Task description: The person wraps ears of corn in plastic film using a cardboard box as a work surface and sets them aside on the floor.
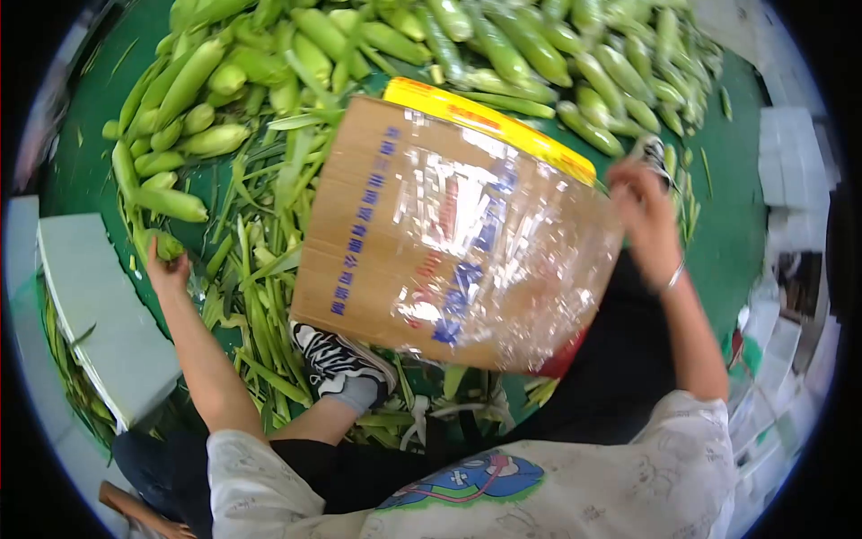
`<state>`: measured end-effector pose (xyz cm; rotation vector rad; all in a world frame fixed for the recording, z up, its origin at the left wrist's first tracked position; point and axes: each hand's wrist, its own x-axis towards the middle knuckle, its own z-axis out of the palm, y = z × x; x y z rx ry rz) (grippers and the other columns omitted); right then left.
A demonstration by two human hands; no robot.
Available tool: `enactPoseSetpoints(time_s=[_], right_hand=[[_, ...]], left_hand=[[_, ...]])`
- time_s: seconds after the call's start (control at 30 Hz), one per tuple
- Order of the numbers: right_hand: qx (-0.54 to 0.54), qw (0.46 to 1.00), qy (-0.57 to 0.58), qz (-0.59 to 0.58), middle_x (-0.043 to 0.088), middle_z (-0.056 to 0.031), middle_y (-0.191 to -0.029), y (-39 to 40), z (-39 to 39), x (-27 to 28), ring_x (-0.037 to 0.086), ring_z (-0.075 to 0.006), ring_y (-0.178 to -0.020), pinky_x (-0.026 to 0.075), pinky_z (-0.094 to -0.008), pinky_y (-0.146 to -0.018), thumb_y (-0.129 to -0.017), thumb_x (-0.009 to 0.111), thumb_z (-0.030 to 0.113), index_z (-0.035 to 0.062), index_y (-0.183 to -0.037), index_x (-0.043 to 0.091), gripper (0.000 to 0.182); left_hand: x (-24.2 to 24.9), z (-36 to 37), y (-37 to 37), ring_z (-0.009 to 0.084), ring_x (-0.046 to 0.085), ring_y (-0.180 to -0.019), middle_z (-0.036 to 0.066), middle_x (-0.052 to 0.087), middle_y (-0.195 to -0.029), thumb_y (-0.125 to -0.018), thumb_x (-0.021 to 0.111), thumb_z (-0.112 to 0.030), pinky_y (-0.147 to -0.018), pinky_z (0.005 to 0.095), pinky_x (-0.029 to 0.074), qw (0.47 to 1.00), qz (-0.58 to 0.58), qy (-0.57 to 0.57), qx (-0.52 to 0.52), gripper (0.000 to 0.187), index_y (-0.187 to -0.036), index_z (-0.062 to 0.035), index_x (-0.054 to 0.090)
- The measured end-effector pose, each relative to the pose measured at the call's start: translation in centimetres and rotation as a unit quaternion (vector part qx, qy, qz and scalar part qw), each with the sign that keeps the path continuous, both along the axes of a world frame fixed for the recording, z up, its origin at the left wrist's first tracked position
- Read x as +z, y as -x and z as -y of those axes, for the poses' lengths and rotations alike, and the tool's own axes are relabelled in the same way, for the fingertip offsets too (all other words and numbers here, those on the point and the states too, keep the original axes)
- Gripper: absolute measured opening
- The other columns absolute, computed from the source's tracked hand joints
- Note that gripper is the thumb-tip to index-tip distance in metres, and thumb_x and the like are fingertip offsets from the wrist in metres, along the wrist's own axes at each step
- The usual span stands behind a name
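Observation:
My left hand (pixel 169 272) is closed around an ear of corn (pixel 164 242) in its green husk, at the left edge of the corn pile. Across my lap lies a cardboard box (pixel 359 234) with blue and red print, its top partly covered by shiny clear plastic film (pixel 530 278). A yellow strip with red print (pixel 489 123) runs along the box's far edge. My right hand (pixel 645 211) is beside the box's right edge, near the strip's end, its fingers curled. What is between those fingers, if anything, cannot be made out.
Husked corn (pixel 193 81) is heaped at the far left; plastic-wrapped ears (pixel 530 49) lie at the far right. Loose husk leaves (pixel 260 296) cover the green floor (pixel 732 207). A pale foam block (pixel 108 314) stands at left. Another person's hand (pixel 166 528) shows at lower left.

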<state>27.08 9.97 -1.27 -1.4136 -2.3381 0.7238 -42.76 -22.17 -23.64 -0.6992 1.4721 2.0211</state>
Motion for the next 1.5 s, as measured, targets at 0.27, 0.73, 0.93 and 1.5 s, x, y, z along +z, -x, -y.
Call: enactPoseSetpoints(time_s=[0.27, 0.73, 0.93, 1.5], right_hand=[[0.064, 0.995, -0.013, 0.071, 0.055, -0.013, -0.1, -3.6, 24.0, -2.2, 0.056, -0.0333, -0.095, 0.047, -0.0415, -0.082, -0.07, 0.076, 0.011, 0.0071, -0.104, 0.056, 0.039], [-0.027, 0.997, -0.039, -0.058, 0.053, -0.0096, -0.104, -7.1, 26.8, -3.5, 0.05, -0.0342, -0.098, 0.042, -0.0406, -0.085, -0.076, 0.065, 0.001, 0.0067, -0.102, 0.057, 0.028], [-0.068, 0.98, -0.097, -0.157, 0.057, -0.009, -0.081, -10.2, 26.0, -4.8, 0.058, -0.025, -0.074, 0.046, -0.0329, -0.065, -0.076, 0.064, -0.008, 0.0027, -0.09, 0.058, 0.018], [0.053, 0.994, -0.094, -0.017, 0.057, -0.0186, -0.101, -0.5, 18.0, -4.5, 0.056, -0.0353, -0.095, 0.046, -0.0427, -0.081, -0.084, 0.069, 0.038, 0.0032, -0.121, 0.053, 0.054]], left_hand=[[24.0, -13.6, -34.6, 0.0197, 0.059, -0.103, 0.01, 0.062, -0.116, -0.075, 0.075, -0.002, -0.092, 0.032, 0.046, 0.631, -0.564, 0.03, -0.532, 0.058, -0.129, -0.0008, 0.053], [17.5, -13.2, -47.5, 0.0332, 0.049, -0.112, 0.015, 0.05, -0.115, -0.07, 0.078, -0.005, -0.1, 0.0366, 0.038, 0.366, -0.479, -0.052, -0.796, 0.074, -0.138, -0.0075, 0.047], [18.1, -13.6, -46.3, 0.0326, 0.05, -0.109, 0.015, 0.05, -0.114, -0.071, 0.077, -0.005, -0.099, 0.0374, 0.039, 0.262, -0.487, -0.034, -0.832, 0.074, -0.139, -0.0091, 0.047], [17.0, -2.1, -49.0, 0.037, 0.052, -0.103, 0.025, 0.053, -0.105, -0.078, 0.077, -0.031, -0.091, 0.0412, 0.042, 0.535, -0.591, 0.322, -0.511, 0.063, -0.114, 0.0098, 0.046]])
